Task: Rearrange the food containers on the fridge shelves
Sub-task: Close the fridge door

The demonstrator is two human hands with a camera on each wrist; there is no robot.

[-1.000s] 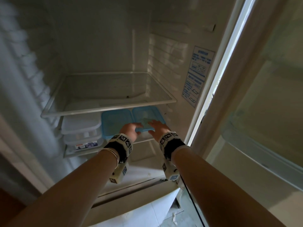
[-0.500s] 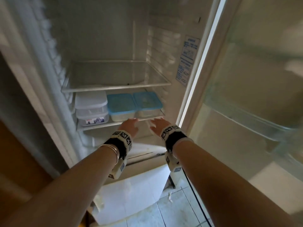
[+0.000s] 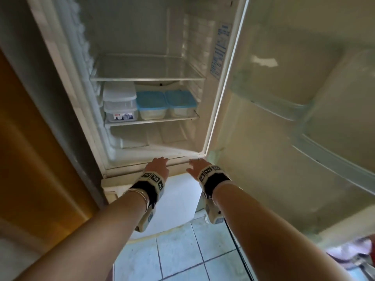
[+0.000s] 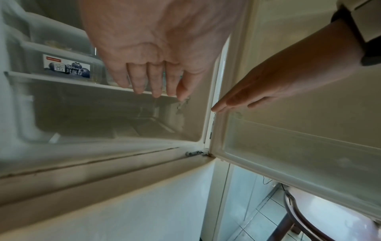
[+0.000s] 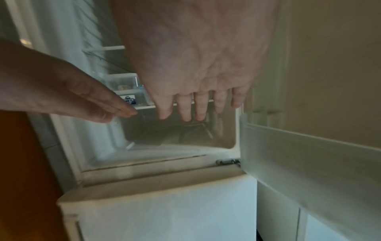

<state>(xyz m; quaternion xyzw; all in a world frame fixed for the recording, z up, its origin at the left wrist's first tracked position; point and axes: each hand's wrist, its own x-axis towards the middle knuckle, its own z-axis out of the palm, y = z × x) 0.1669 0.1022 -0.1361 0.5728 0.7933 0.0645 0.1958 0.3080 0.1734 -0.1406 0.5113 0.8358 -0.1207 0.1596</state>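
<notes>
Weighing up the four food containers first: judged them light, rigid plastic tubs, thin-walled and smooth, likely slick if cold or damp. Saw pale contents through the clear walls of the left blue-lidded tub (image 3: 151, 105) and the right blue-lidded tub (image 3: 181, 103), so guessed some weight there, and a lid that might pop if lifted by the rim alone. Judged them best taken by the short sides below the lid, one hand each side, or from beneath. Reckoned the white-lidded stack, upper tub (image 3: 119, 94) on labelled tub (image 3: 121, 113), apt to slide apart unless gripped by the lower one or moved one at a time.

Found all four in one row along the front edge of the lower shelf (image 3: 152, 121): stack at the left end by the wall, then the two blue-lidded ones side by side and touching, the second near the right end. Noted the upper shelf (image 3: 148, 79) directly above them.

Held the left hand (image 3: 158, 166) and right hand (image 3: 199, 166) empty, well below that row, at the front sill (image 3: 129, 167) of the compartment, palms down, fingers nearly straight and close together. Touched no container; could not tell whether fingertips met the sill. Placed the left hand roughly under the left blue-lidded tub, the right hand toward the sill's right corner, beside the hinge edge of the open door (image 3: 284, 118). Judged a reach upward and inward needed before any grip.
</notes>
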